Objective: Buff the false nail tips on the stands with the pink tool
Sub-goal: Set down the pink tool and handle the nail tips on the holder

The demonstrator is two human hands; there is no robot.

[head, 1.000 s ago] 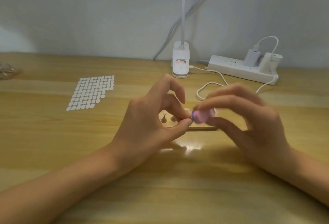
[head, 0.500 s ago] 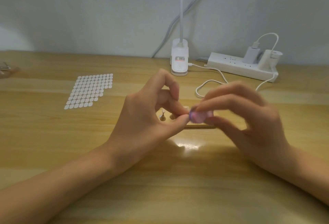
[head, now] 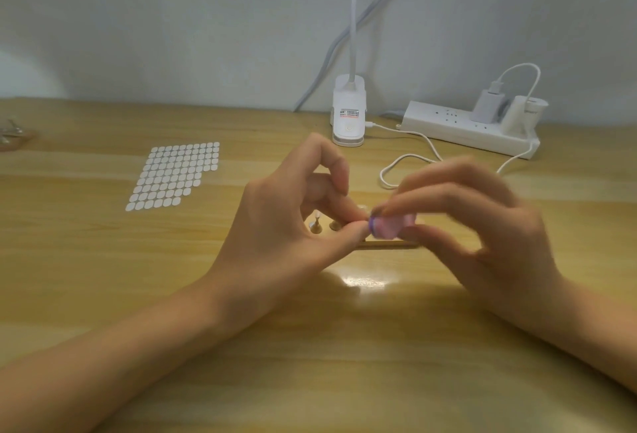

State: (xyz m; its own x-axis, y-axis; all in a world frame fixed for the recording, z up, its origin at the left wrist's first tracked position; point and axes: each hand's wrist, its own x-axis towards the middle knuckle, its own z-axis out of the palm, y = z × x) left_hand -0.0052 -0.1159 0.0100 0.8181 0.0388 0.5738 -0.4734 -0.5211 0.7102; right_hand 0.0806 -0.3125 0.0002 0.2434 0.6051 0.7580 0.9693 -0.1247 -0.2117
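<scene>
The left hand (head: 275,246) pinches thumb to finger in front of the lamp base (head: 348,115), most likely on a tip, though the tip itself is hidden. The right hand (head: 482,236) grips the pink tool (head: 389,226) between thumb and fingers, its end touching that pinch. The tool sits where it did half a second ago, but the right hand is now smeared with motion: short buffing strokes, by the look of it. Bare stands (head: 315,228) wait just left of the pinch.
</scene>
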